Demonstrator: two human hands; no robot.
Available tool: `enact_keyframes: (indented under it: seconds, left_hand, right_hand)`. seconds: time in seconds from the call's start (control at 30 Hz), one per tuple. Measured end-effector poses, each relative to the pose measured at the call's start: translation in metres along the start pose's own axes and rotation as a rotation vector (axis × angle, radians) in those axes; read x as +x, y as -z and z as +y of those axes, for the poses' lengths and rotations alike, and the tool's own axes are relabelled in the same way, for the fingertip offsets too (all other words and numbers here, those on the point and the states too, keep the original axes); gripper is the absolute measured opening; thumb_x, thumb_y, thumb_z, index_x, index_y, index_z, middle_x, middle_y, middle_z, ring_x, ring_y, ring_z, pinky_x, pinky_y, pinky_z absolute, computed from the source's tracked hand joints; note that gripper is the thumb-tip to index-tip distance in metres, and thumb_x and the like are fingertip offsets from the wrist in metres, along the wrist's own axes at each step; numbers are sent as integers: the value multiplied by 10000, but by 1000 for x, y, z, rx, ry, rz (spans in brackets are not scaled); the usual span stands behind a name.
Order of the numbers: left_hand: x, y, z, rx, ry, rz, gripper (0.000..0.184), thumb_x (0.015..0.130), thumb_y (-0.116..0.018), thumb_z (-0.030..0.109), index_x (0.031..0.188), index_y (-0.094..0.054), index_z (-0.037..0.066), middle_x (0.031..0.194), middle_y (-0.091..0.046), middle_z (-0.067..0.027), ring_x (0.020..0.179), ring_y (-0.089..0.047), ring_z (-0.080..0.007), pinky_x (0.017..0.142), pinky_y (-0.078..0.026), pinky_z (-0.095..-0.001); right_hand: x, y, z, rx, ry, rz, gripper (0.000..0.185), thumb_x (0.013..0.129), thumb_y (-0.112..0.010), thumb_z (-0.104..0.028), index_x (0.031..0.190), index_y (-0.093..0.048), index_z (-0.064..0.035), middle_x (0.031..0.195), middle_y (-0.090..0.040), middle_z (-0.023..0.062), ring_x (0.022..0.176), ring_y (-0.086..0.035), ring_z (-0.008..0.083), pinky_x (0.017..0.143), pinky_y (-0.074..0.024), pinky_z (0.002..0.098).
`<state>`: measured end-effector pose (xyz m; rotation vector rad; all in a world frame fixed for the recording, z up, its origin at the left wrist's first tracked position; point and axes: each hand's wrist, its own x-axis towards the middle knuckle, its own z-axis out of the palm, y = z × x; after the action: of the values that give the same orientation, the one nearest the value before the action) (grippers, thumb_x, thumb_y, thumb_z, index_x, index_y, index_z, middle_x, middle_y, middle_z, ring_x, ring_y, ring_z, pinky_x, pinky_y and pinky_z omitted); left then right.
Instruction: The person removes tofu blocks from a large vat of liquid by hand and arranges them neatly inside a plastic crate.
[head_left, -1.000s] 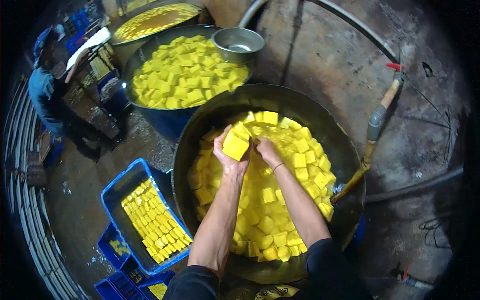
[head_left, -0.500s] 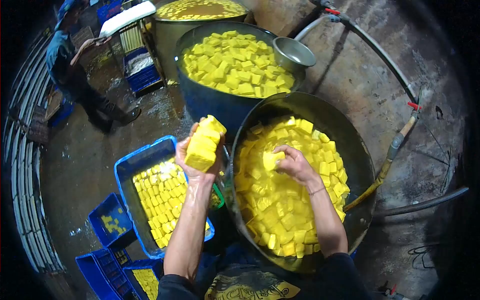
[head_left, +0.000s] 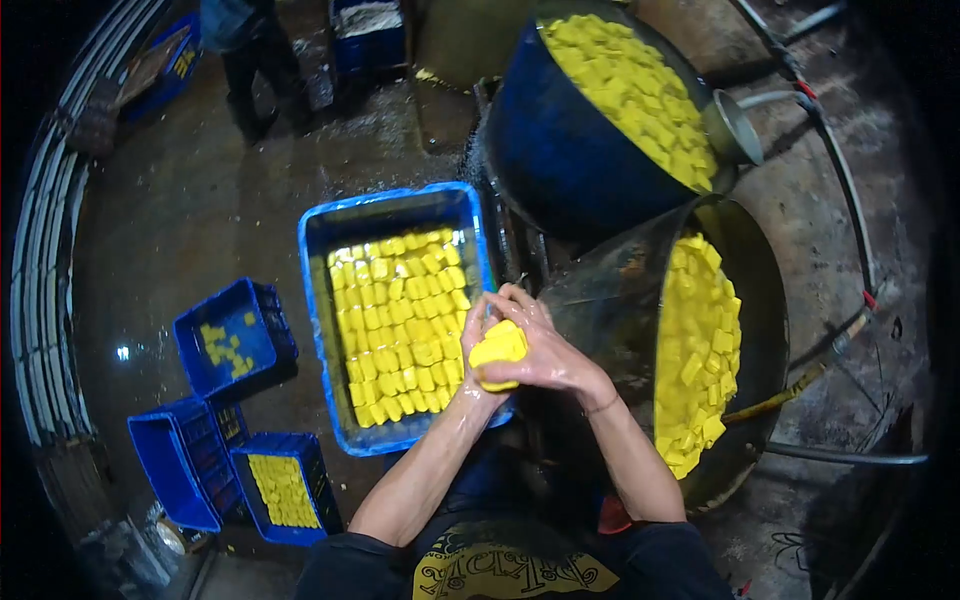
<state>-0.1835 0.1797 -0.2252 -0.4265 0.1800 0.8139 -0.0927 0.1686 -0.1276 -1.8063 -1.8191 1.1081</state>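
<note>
Both of my hands are together over the right edge of a blue crate [head_left: 312, 300]. My left hand [head_left: 477, 345] is closed around yellow blocks [head_left: 500, 345]. Across them lies my right hand [head_left: 545, 350], its fingers wrapped over the same blocks and partly hiding them. Rows of yellow blocks [head_left: 400, 325] cover the bottom of the crate. To the right of my hands is a large dark vat [head_left: 765, 300] with yellow blocks in yellow liquid.
A second vat [head_left: 550, 130] of yellow blocks stands at the upper right, a metal bowl [head_left: 735, 128] at its rim. Smaller blue crates [head_left: 265, 320] sit at the lower left. A person [head_left: 250, 50] stands at the upper left. Hoses [head_left: 845, 190] run along the right.
My hands have come together, moving away from the vat to the blue crate's right edge, with the yellow blocks between them. The view has turned toward the left.
</note>
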Motion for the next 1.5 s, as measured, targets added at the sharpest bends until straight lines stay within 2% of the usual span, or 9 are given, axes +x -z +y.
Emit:
enact_keyframes:
  seconds: [0.27,0.43,0.57,0.6,0.7,0.77,0.9,1.13,1.5]
  left_hand:
    - [24,76,149,448,-11,490,755,911,-272,717,1349,-507,149,1322,-536,-122,1221,-483,-278,1073,-290,-536]
    - [33,235,215,1370,76,786,709,969,-370,536,1368,-462,-43,1398,-479,-226,1304,-441,-320,1108,-287,-373]
    - [28,185,204,1560,370,715,709,1007,-329,507,1366,-435,-95,1409,-460,-241,1307,-437,-295,1089,-310,-373]
    - [41,271,231,1618,154,704,570,1005,-336,501,1066,-632,17,905,-640,-92,709,-539,-194,709,-468,-354]
    - [69,316,247,1917,-60,440,612,990,-392,465,1147,-591,-91,1074,-674,-216,955,-633,-320,865,-467,-454]
    - [96,166,169,2101,-274,804,543,929,-522,390,1251,-558,-46,1161,-614,-267,1103,-565,-379,969,-410,-444]
    - [77,-115,-64,1842,-980,-190,196,857,-577,-17,1052,-598,-8,1142,-544,-147,1072,-537,-274,916,-440,-346]
    - [100,-100,-276,3056,599,-999,351,793,-712,348,992,-696,60,981,-698,-172,952,-679,-316,798,-550,-421]
    - [143,-19,-274,3070,921,-1032,121,838,-578,102,821,-668,23,883,-683,-211,849,-680,-359,708,-545,-442]
  right_hand:
    - [163,-95,79,389,-459,-400,579,769,-671,-463,1120,-661,-2,992,-690,130,836,-652,266,806,-492,364]
    - [158,-236,127,-364,-731,-164,748,707,-715,-580,1280,-586,-118,1530,-198,212,1426,-47,450,1040,-317,590]
    - [135,-224,143,-191,-627,-166,844,682,-708,-657,1287,-584,-82,1508,-290,225,1380,-220,465,1095,-286,530]
    - [130,-203,152,-112,-550,-173,844,695,-704,-660,1273,-588,-56,1499,-327,222,1367,-295,435,1098,-301,497]
    - [74,-116,113,349,-273,50,621,808,-703,-489,1206,-619,-19,1368,-510,201,1242,-502,335,1004,-429,429]
    - [14,-36,41,448,-29,245,446,835,-730,-303,1167,-637,-21,1257,-594,178,1153,-577,296,914,-499,387]
    - [-128,104,-3,342,66,718,260,802,-737,-138,1016,-651,-16,1067,-646,162,958,-649,238,801,-529,341]
    - [-238,128,231,-297,-715,412,261,818,-626,-92,1060,-632,6,851,-665,132,698,-656,247,646,-549,359]
    - [-251,160,275,-14,-636,10,401,840,-557,-134,1233,-575,-56,908,-659,184,774,-644,298,664,-538,412]
